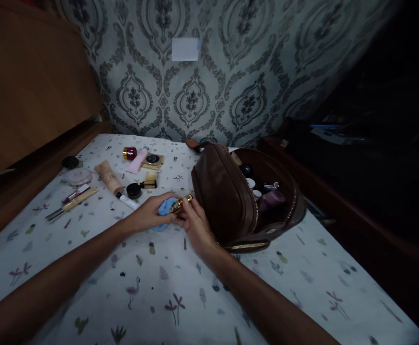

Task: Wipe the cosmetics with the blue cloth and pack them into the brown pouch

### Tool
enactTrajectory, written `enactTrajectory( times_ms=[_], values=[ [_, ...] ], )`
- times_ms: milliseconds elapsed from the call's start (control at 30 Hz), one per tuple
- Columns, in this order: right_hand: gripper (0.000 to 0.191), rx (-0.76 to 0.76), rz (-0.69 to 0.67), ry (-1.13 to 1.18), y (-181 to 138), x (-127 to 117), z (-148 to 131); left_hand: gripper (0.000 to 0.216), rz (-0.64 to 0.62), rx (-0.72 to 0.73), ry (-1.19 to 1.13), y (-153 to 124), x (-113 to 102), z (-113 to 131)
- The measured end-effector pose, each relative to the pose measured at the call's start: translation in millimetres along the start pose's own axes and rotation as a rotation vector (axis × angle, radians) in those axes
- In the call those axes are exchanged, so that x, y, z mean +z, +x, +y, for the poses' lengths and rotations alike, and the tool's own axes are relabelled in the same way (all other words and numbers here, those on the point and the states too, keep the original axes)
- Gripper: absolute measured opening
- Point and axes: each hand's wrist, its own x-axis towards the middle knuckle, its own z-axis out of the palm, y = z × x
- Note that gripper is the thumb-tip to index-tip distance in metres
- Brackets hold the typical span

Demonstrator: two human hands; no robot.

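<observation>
In the head view, my left hand [149, 213] is closed around a crumpled blue cloth [166, 206], which lies against a small gold-capped bottle [185, 200]. The fingers of my right hand [198, 226] grip that bottle near its gold end. Both hands meet just above the bed sheet, left of an unzipped brown leather bag [227, 191]. Inside the bag sit a purple bottle [273, 197] and several white-lidded containers. Close to my left hand lie a white tube [127, 201] and a round black jar [133, 190].
More cosmetics lie at the left: a beige tube [108, 177], a pink tube [137, 161], a red jar [130, 153], a gold compact [153, 160] and a pale round case [79, 177]. A wooden cabinet [33, 81] borders the left; patterned wallpaper [209, 91] rises behind.
</observation>
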Motion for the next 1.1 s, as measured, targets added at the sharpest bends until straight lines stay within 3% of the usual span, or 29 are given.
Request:
enactTrajectory(
  times_ms=[333, 767, 1100],
  values=[
    [0.042, -0.025, 0.041, -0.171, -4.2, 2.1, -4.2, 0.038, -0.127, 0.035, 0.101, -2.0, -14.5, 3.1],
    [0.042, -0.029, 0.029, -0.134, -5.0, 2.8, -1.6, 0.033, -0.024, -0.045, 0.245, -2.1, -2.5, 3.6],
    [0.044, -0.097, -0.037, -0.224, -9.4, 0.4, -1.1, 0.046, 0.047, -0.08, 0.116, -0.4, 2.7, 5.3]
  ],
)
